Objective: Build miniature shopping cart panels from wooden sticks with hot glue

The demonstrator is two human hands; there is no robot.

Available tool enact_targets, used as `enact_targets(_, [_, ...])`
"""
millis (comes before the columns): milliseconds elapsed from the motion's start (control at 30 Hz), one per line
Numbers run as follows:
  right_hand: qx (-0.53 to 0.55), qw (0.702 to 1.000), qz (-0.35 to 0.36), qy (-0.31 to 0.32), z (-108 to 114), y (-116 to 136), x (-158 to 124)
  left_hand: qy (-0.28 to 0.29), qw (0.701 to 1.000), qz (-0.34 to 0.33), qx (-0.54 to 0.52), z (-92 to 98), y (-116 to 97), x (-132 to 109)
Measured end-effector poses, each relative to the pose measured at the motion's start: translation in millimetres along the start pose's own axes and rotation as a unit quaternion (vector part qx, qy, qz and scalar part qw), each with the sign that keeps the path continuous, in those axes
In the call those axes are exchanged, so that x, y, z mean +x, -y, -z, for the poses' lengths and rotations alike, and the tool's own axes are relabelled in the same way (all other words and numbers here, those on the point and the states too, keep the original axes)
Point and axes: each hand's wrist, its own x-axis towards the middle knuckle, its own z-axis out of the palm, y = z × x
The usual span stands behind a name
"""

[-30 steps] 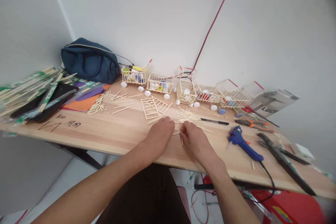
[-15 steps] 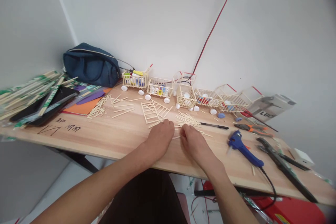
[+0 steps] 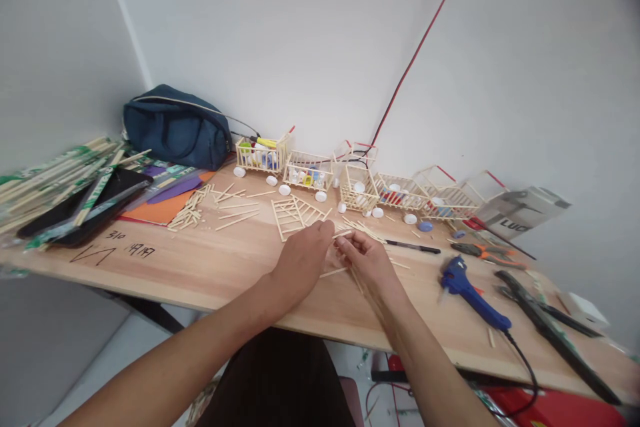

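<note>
Over the front middle of the table, my right hand (image 3: 369, 257) is closed in a pinch on a short thin wooden stick (image 3: 343, 234). My left hand (image 3: 304, 255) is closed close beside it, knuckles up. Its fingertips are hidden, so what they hold cannot be made out. Just beyond my left hand lie flat ladder-like stick frames (image 3: 289, 219). A loose pile of cut sticks (image 3: 364, 228) lies beyond my right hand, and another stick (image 3: 333, 272) rests on the wood between my wrists.
Several small stick carts (image 3: 307, 173) on white wheels line the wall. Right of my hands lie a black pen (image 3: 414, 247), a blue glue gun (image 3: 475, 295), orange-handled pliers (image 3: 487, 254) and a black cutting tool (image 3: 555, 333). Leftward are cut sticks (image 3: 193, 210), bagged sticks (image 3: 55, 170) and a blue bag (image 3: 177, 130).
My right hand has turned and lifted a little, so its pinch and the short stick now show. My left hand has shifted slightly towards it. The view has tilted slightly.
</note>
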Motion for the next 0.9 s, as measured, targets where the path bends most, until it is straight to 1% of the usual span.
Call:
enact_targets(100, [0.067,0.998,-0.015,-0.005,-10,3,4,-0.018,0.999,-0.007,-0.034,2.7,3,2])
enact_targets(233, [0.123,0.992,-0.03,-0.004,-18,7,10,-0.048,0.996,-0.006,-0.075,9.7,8,7])
enact_targets(333, [0.108,0.994,-0.017,0.008,-20,12,19,-0.059,0.992,-0.001,-0.108,14.9,12,14])
enact_targets(433, [0.057,0.998,0.006,-0.007,-17,18,29,-0.067,0.991,0.006,-0.118,21.2,20,21])
enact_targets(500, [0.042,0.998,0.025,-0.027,-13,21,36,-0.085,0.991,0.005,-0.102,28.1,30,27])
enact_targets(600, [0.055,0.996,0.043,-0.057,-6,19,46,-0.119,0.99,0.004,-0.077,42.1,54,42])
enact_targets(733, [0.072,0.993,0.029,-0.094,-1,6,54,-0.11,0.992,0.02,-0.05,57.6,90,64])
enact_targets(800, [0.075,0.992,0.017,-0.098,-1,1,55,-0.106,0.992,0.041,-0.056,59.2,103,71])
enact_targets(900, [0.07,0.993,0.007,-0.098,-2,-2,54,-0.103,0.989,0.066,-0.079,52.9,116,74])
